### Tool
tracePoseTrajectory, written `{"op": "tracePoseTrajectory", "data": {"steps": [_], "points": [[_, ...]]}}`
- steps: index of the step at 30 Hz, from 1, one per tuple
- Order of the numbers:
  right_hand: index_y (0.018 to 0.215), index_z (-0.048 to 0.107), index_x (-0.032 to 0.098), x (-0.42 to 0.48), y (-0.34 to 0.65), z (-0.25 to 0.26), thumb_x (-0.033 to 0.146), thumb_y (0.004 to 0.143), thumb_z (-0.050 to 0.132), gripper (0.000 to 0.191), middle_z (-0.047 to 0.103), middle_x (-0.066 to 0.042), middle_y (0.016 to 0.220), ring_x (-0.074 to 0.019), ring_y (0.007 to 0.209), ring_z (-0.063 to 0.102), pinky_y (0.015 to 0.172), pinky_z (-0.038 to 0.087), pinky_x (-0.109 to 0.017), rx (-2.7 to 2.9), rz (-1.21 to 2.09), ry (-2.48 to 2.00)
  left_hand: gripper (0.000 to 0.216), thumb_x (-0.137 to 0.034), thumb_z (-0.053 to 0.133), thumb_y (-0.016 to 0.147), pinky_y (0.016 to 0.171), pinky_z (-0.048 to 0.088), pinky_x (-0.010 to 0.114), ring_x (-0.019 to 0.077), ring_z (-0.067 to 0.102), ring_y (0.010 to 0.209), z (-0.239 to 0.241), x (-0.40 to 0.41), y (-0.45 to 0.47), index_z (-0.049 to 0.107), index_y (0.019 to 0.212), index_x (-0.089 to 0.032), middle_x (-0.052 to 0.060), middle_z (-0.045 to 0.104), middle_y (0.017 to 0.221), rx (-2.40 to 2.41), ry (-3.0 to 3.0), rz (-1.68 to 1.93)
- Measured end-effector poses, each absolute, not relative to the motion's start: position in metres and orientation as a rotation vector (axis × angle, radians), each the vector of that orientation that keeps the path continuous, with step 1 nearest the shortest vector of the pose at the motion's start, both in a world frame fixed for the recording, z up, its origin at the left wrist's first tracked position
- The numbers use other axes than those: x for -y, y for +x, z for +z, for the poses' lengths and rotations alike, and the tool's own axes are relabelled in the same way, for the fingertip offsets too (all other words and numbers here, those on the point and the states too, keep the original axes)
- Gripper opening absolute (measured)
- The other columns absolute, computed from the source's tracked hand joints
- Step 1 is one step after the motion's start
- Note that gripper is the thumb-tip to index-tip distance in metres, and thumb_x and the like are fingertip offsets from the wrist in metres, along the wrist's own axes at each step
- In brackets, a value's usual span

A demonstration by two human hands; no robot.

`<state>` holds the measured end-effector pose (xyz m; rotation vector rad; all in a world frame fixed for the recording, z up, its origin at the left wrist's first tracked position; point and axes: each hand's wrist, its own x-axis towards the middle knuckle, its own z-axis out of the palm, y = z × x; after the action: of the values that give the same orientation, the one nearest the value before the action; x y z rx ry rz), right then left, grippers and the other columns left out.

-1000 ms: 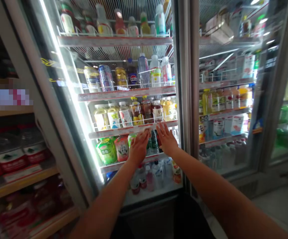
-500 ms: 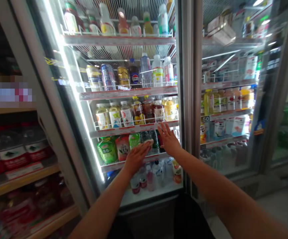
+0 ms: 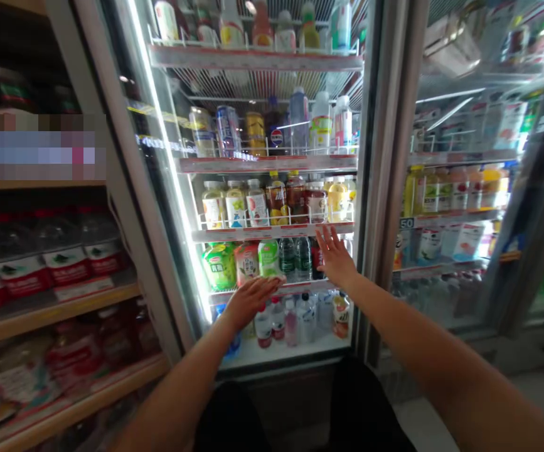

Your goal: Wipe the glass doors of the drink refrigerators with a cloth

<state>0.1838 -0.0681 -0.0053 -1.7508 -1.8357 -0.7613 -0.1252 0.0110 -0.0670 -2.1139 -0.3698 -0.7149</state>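
Observation:
My right hand (image 3: 340, 260) is raised in front of the lit drinks fridge, fingers spread, at or close to its glass door (image 3: 272, 235). It holds nothing that I can see. Lower and to the left, my left hand (image 3: 253, 298) is stretched out flat with its fingers close together, palm mostly hidden. A small pale patch shows by its fingertips; I cannot make out what it is. Behind the glass near the hands stand a green pouch (image 3: 219, 267), a light-green bottle (image 3: 268, 257) and dark-green bottles (image 3: 302, 257). Whether either palm touches the glass is unclear.
Shelves of bottles and cans fill the fridge. A metal door frame (image 3: 387, 157) divides it from a second glass-fronted fridge (image 3: 450, 251) on the right. Open wooden shelves (image 3: 55, 320) with red-labelled bottles stand on the left. My dark-clothed knees (image 3: 366, 402) are close below.
The view has shifted, so the fridge appears farther right and slightly higher. My left hand has moved left and down against the shelves; my right hand stays near the same shelf edge, fingers spread.

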Motion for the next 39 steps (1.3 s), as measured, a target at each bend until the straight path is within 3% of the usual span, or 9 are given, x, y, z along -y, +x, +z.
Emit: {"op": "tracePoseTrajectory", "data": {"steps": [6, 11, 16, 20, 25, 30, 35, 39], "points": [[0.155, -0.020, 0.026, 0.066, 0.184, -0.009, 0.018, 0.073, 0.082, 0.131, -0.008, -0.011, 0.166, -0.0302, 0.151, -0.010, 0.120, 0.023, -0.058, 1.839, -0.776, -1.724, 0.065, -0.004, 0.036, 0.092, 0.112, 0.039, 0.040, 0.0213, 0.043, 0.140, -0.053, -0.018, -0.157, 0.027, 0.155, -0.019, 0.011, 0.044, 0.152, 0.741, -1.896, -1.027], [0.155, -0.020, 0.026, 0.064, 0.186, -0.012, 0.020, 0.075, 0.081, 0.129, -0.010, -0.012, 0.165, -0.0312, 0.151, -0.011, 0.119, 0.025, -0.059, 1.836, -0.802, -1.715, 0.071, -0.002, 0.037, 0.092, 0.111, 0.041, 0.033, 0.0166, 0.046, 0.137, -0.068, -0.014, -0.170, 0.021, 0.156, -0.027, 0.002, 0.050, 0.148, 0.509, -2.003, -0.845], [0.153, -0.024, 0.027, 0.063, 0.187, -0.015, 0.020, 0.078, 0.078, 0.127, -0.013, -0.009, 0.165, -0.0301, 0.150, -0.014, 0.119, 0.026, -0.059, 1.840, -0.823, -1.727, 0.077, 0.000, 0.034, 0.090, 0.114, 0.039, 0.043, 0.0236, 0.036, 0.144, -0.060, -0.019, -0.182, 0.005, 0.158, -0.020, 0.012, 0.036, 0.156, 0.832, -1.837, -1.111], [0.154, -0.022, 0.025, 0.064, 0.187, -0.014, 0.020, 0.078, 0.078, 0.125, -0.013, -0.010, 0.165, -0.0314, 0.150, -0.014, 0.119, 0.024, -0.060, 1.849, -0.821, -1.728, 0.076, -0.001, 0.034, 0.091, 0.113, 0.041, 0.039, 0.0210, 0.040, 0.142, -0.051, -0.023, -0.186, 0.009, 0.158, -0.026, 0.006, 0.041, 0.155, 0.728, -1.946, -1.015], [0.155, -0.020, 0.026, 0.063, 0.186, -0.014, 0.021, 0.078, 0.079, 0.125, -0.011, -0.011, 0.165, -0.0313, 0.150, -0.014, 0.118, 0.026, -0.061, 1.844, -0.810, -1.729, 0.073, -0.004, 0.033, 0.091, 0.112, 0.040, 0.049, 0.0277, 0.040, 0.142, -0.022, -0.028, -0.177, 0.010, 0.158, -0.020, 0.014, 0.027, 0.160, 0.933, -1.768, -1.271], [0.152, -0.026, 0.028, 0.062, 0.186, -0.014, 0.021, 0.075, 0.082, 0.132, -0.014, -0.011, 0.164, -0.0310, 0.151, -0.011, 0.119, 0.026, -0.059, 1.826, -0.833, -1.698, 0.070, -0.006, 0.035, 0.092, 0.114, 0.037, 0.044, 0.0238, 0.040, 0.142, 0.015, -0.028, -0.156, 0.017, 0.157, -0.022, 0.008, 0.040, 0.155, 0.759, -1.940, -1.175], [0.152, -0.024, 0.028, 0.062, 0.185, -0.014, 0.017, 0.075, 0.080, 0.130, -0.012, -0.010, 0.164, -0.0302, 0.151, -0.010, 0.119, 0.025, -0.058, 1.819, -0.803, -1.689, 0.068, -0.010, 0.039, 0.091, 0.111, 0.038, 0.048, 0.0292, 0.042, 0.138, 0.029, -0.026, -0.129, 0.023, 0.156, -0.017, 0.012, 0.032, 0.159, 0.875, -1.836, -1.324], [0.154, -0.021, 0.027, 0.063, 0.185, -0.012, 0.016, 0.075, 0.080, 0.128, -0.009, -0.010, 0.165, -0.0304, 0.152, -0.010, 0.120, 0.024, -0.059, 1.825, -0.770, -1.703, 0.066, -0.007, 0.037, 0.091, 0.108, 0.040, 0.041, 0.0237, 0.047, 0.133, 0.020, -0.019, -0.103, 0.033, 0.153, -0.029, 0.001, 0.046, 0.152, 0.670, -2.005, -1.041]]}}
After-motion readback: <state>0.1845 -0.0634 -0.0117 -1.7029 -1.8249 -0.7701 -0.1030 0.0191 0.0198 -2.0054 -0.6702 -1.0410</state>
